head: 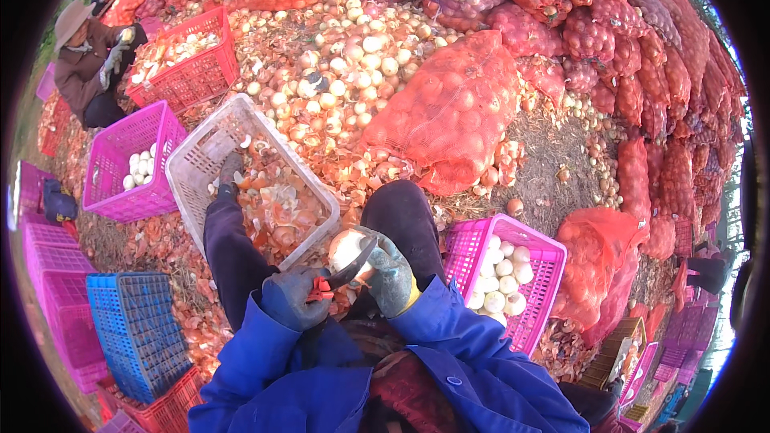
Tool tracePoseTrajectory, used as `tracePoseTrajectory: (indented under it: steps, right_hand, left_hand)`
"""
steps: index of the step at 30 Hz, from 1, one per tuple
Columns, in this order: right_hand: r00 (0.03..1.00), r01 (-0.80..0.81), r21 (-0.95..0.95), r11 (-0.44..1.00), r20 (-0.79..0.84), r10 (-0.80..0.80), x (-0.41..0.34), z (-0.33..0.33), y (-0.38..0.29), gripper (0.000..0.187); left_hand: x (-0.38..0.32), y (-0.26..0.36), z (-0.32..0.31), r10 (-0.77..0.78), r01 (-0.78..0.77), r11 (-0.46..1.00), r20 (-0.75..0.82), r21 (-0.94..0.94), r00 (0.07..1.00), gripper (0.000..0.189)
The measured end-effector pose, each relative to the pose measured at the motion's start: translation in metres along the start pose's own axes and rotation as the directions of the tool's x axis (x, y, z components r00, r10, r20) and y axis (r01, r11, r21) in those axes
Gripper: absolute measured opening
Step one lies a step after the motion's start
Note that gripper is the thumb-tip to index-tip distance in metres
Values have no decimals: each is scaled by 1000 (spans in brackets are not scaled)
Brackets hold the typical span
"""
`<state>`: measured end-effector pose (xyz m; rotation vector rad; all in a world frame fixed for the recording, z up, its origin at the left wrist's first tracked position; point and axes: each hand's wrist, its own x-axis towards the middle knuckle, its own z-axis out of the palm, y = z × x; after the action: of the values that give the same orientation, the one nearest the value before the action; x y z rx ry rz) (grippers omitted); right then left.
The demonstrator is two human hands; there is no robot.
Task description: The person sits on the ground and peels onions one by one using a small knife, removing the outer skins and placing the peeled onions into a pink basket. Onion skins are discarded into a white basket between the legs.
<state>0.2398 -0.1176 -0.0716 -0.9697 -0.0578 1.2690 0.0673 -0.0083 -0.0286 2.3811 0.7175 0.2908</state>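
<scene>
My left hand (295, 299), in a grey work glove, grips the red handle of a knife (355, 269) with a dark curved blade. In my gloved right hand (390, 276) is an onion (344, 248), partly peeled to white. The blade lies across the onion's near right side, close to my right thumb. Below the hands, my lap is partly hidden by the blue sleeves. A pale plastic crate (301, 171) stands ahead to the left, holding onion skins and one of my feet. To my right is a pink crate (544, 252) of peeled white onions (504, 276).
A red mesh sack of onions (448, 108) lies ahead, beside a heap of loose onions (361, 60). Stacked mesh sacks (625, 30) rise behind. At left are another pink crate (111, 159), a red crate (198, 66), blue crates (135, 325) and a seated person (87, 66) in gloves.
</scene>
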Motion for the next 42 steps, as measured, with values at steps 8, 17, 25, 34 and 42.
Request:
tracePoseTrajectory:
  steps: [8,17,25,34,42]
  right_hand:
    - [964,-176,193,965,232,129,0,2,1,53]
    - [945,-280,393,876,272,180,-1,-4,7,49]
    - [988,116,-32,993,105,-112,0,-9,22,52]
    - [999,28,-402,915,-27,-43,-9,8,1,51]
    - [975,222,-403,888,69,-213,4,-2,16,53]
  left_hand:
    - [4,-10,11,-128,139,942,53,-307,990,17]
    - [-8,-11,26,-442,446,615,185,-650,878,10]
    - [3,7,-4,-24,20,999,-125,-34,992,49]
    - [9,8,3,-161,131,960,-105,-247,981,29]
    - [6,-18,33,-216,92,939,-360,-332,907,14]
